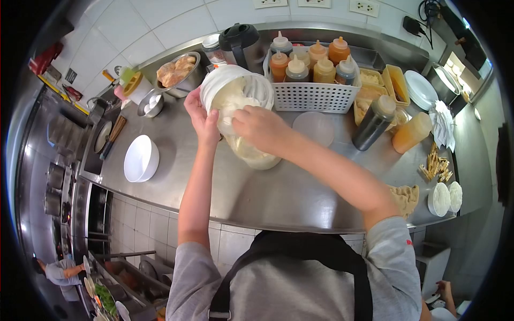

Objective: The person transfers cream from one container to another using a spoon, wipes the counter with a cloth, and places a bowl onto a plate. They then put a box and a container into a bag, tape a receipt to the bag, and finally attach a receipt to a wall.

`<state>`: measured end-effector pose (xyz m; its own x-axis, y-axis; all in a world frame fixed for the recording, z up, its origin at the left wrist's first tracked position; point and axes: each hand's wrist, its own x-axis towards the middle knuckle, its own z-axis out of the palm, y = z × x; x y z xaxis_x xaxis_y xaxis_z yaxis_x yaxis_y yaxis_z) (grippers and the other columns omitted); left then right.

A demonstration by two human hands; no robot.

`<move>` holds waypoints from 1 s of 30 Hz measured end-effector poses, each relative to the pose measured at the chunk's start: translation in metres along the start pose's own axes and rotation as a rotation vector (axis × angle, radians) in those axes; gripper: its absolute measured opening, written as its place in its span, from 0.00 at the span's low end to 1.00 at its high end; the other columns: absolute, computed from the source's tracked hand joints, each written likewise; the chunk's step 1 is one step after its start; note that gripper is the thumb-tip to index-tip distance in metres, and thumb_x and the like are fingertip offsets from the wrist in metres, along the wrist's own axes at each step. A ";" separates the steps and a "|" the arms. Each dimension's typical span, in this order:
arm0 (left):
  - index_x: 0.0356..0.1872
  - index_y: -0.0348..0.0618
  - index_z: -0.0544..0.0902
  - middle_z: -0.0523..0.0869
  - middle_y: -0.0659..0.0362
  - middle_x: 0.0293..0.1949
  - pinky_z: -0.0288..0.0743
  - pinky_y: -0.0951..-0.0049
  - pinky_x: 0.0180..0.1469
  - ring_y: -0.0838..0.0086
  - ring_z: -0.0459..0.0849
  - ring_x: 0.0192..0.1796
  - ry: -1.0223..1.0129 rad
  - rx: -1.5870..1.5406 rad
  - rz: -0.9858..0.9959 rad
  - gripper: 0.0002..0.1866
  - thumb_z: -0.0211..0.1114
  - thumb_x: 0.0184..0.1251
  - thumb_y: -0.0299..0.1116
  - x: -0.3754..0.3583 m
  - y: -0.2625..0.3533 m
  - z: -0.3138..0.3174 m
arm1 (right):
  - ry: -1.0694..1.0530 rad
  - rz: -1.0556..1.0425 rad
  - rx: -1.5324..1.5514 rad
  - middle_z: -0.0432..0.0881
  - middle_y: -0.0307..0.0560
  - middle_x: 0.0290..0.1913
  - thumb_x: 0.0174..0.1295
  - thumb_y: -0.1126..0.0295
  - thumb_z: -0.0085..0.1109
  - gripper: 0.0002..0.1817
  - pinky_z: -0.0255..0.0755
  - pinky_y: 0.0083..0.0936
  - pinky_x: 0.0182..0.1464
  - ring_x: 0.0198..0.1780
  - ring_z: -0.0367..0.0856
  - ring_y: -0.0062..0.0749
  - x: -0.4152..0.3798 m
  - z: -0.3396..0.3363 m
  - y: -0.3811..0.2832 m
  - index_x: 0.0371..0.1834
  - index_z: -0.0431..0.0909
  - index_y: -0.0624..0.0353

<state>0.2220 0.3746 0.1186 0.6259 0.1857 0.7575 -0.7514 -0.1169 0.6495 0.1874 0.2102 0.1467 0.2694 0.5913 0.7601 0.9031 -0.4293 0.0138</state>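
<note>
My left hand (pixel 204 119) grips the side of a white plastic tub (pixel 218 80), which is tipped with its mouth toward me. Thick, pale cream (pixel 231 101) coats the inside of the tub and bulges at its rim. My right hand (pixel 261 128) is closed at the tub's mouth; whatever its fingers hold is hidden by the hand and the cream. Directly beneath stands a see-through container (pixel 259 160) with pale, creamy contents, partly covered by my right hand and forearm.
A white perforated basket (pixel 313 99) of squeeze bottles stands behind. A white bowl (pixel 142 159) is at left, near a metal pot (pixel 187 88) of raw-looking meat. To the right are a dark bottle (pixel 375 123), an orange bottle (pixel 411 132) and a folded cloth (pixel 405 199).
</note>
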 end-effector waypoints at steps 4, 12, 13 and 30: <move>0.51 0.37 0.57 0.66 0.54 0.48 0.56 0.69 0.54 0.69 0.65 0.51 0.014 -0.005 0.006 0.37 0.60 0.44 0.50 0.002 0.000 -0.001 | 0.046 0.158 -0.042 0.67 0.42 0.25 0.46 0.74 0.49 0.05 0.69 0.25 0.30 0.30 0.72 0.32 0.006 -0.012 0.004 0.27 0.71 0.61; 0.52 0.37 0.57 0.66 0.54 0.47 0.56 0.69 0.54 0.70 0.65 0.50 0.034 -0.003 -0.001 0.35 0.59 0.43 0.45 0.005 0.001 -0.001 | 0.026 0.247 -0.025 0.70 0.45 0.26 0.45 0.75 0.48 0.02 0.70 0.28 0.32 0.32 0.73 0.36 0.002 -0.006 0.012 0.23 0.72 0.59; 0.52 0.38 0.57 0.66 0.54 0.47 0.56 0.69 0.54 0.70 0.65 0.50 0.025 -0.012 -0.005 0.36 0.59 0.43 0.46 0.004 0.000 -0.001 | 0.048 0.299 -0.016 0.70 0.45 0.26 0.45 0.75 0.48 0.02 0.70 0.28 0.32 0.33 0.73 0.36 0.008 -0.014 0.009 0.23 0.72 0.59; 0.52 0.38 0.57 0.67 0.53 0.46 0.56 0.69 0.55 0.69 0.66 0.49 0.025 -0.025 0.016 0.38 0.62 0.43 0.47 0.007 0.001 0.001 | -0.018 0.342 -0.032 0.69 0.45 0.26 0.47 0.76 0.47 0.02 0.69 0.30 0.31 0.32 0.73 0.37 0.000 -0.010 0.015 0.21 0.70 0.60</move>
<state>0.2258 0.3744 0.1244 0.6084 0.2085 0.7657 -0.7665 -0.0958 0.6351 0.1973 0.1971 0.1539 0.5608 0.4214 0.7127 0.7485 -0.6260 -0.2188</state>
